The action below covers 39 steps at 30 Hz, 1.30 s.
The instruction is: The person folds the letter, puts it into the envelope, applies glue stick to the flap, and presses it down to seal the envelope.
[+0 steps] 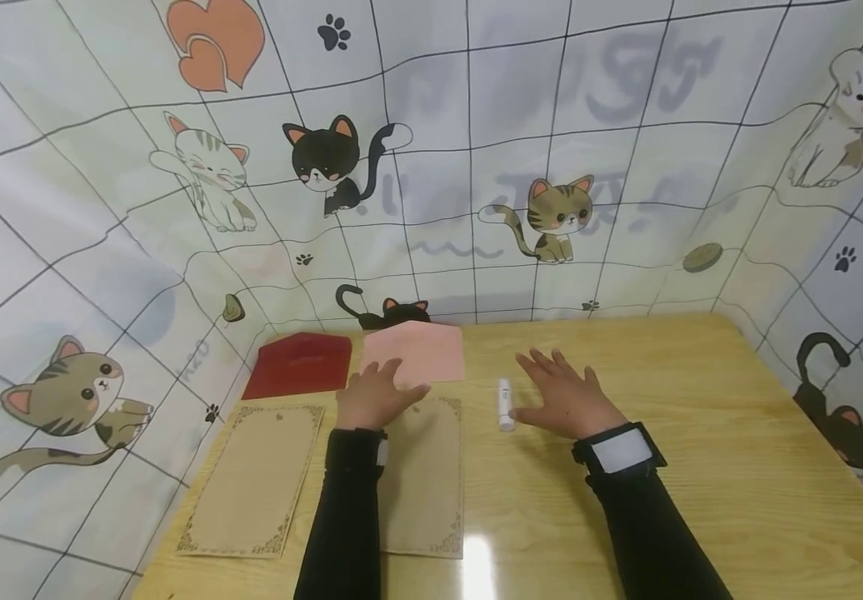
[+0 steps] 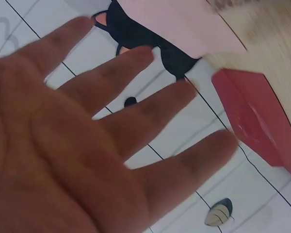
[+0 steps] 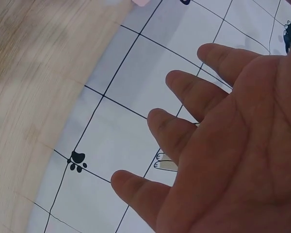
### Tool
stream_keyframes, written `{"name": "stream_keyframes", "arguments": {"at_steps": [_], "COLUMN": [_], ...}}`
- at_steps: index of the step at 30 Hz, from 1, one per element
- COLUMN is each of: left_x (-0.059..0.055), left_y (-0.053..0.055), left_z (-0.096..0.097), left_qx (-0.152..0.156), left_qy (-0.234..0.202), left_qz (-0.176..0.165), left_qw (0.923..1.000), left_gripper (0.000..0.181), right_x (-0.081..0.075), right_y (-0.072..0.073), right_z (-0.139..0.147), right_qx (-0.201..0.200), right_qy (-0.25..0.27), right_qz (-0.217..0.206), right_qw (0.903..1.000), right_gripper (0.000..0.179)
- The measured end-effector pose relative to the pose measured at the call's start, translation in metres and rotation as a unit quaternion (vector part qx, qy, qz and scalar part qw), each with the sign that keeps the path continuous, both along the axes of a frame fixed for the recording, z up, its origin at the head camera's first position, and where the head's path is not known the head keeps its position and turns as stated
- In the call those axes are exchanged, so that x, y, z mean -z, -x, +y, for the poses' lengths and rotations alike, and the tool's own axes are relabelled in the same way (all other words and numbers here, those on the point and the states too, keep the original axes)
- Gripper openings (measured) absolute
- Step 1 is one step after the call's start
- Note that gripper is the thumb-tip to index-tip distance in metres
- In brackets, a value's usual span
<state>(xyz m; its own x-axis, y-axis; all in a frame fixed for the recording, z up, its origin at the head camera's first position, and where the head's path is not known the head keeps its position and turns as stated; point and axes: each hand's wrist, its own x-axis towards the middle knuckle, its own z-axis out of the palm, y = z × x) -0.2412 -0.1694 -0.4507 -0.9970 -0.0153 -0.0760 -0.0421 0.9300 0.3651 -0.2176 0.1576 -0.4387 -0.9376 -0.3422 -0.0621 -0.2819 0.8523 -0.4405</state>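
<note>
My left hand (image 1: 376,397) hovers with spread fingers over the near edge of the pink envelope (image 1: 424,354) and the top of a tan bordered sheet (image 1: 424,483). It holds nothing; the left wrist view shows its bare palm and apart fingers. Just right of a white glue stick (image 1: 505,404), my right hand (image 1: 568,398) is spread too, its thumb near the stick's lower end. Whether the thumb touches it I cannot tell. The right palm looks bare in the right wrist view. A dark red envelope (image 1: 298,365) lies at the back left, above a second tan bordered sheet (image 1: 255,479).
The wooden table (image 1: 701,467) carries all these things. A white curtain (image 1: 439,192) with cats and grid lines hangs along the back and both sides, close to the table's edges. Light glares off the tabletop near the front middle.
</note>
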Motion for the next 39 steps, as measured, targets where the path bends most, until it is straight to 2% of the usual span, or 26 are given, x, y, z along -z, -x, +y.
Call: {"name": "stream_keyframes", "arguments": {"at_steps": [4, 6, 13, 20, 24, 32, 39], "left_x": [0.004, 0.007, 0.004, 0.007, 0.011, 0.019, 0.016], "left_y": [0.0, 0.0, -0.007, -0.014, -0.014, -0.01, -0.011], "left_z": [-0.008, -0.011, -0.015, -0.015, -0.015, -0.016, -0.016], "left_qx": [-0.011, -0.018, -0.031, -0.047, -0.068, -0.091, -0.077], "left_qy": [0.004, 0.012, 0.026, 0.029, 0.02, 0.006, 0.02], "left_qz": [-0.034, -0.04, -0.041, -0.05, -0.055, -0.069, -0.085], "left_qw": [0.9993, 0.999, 0.9983, 0.9972, 0.996, 0.9935, 0.9932], "left_gripper": [0.087, 0.09, 0.097, 0.112, 0.122, 0.127, 0.125], "right_x": [0.0, 0.0, 0.002, 0.0, -0.002, -0.003, -0.004], "right_y": [-0.001, -0.001, -0.001, 0.0, 0.001, 0.001, 0.002], "right_z": [-0.002, -0.002, -0.003, -0.005, -0.005, -0.004, -0.004], "right_qx": [-0.001, -0.001, 0.001, -0.002, -0.001, 0.006, 0.011], "right_qy": [-0.001, -0.002, -0.014, -0.023, -0.024, -0.023, -0.027], "right_qz": [-0.001, -0.002, 0.005, 0.001, 0.001, -0.009, -0.017], "right_qw": [1.0, 1.0, 0.9999, 0.9997, 0.9997, 0.9997, 0.9994], "right_gripper": [0.098, 0.098, 0.098, 0.097, 0.097, 0.099, 0.099]}}
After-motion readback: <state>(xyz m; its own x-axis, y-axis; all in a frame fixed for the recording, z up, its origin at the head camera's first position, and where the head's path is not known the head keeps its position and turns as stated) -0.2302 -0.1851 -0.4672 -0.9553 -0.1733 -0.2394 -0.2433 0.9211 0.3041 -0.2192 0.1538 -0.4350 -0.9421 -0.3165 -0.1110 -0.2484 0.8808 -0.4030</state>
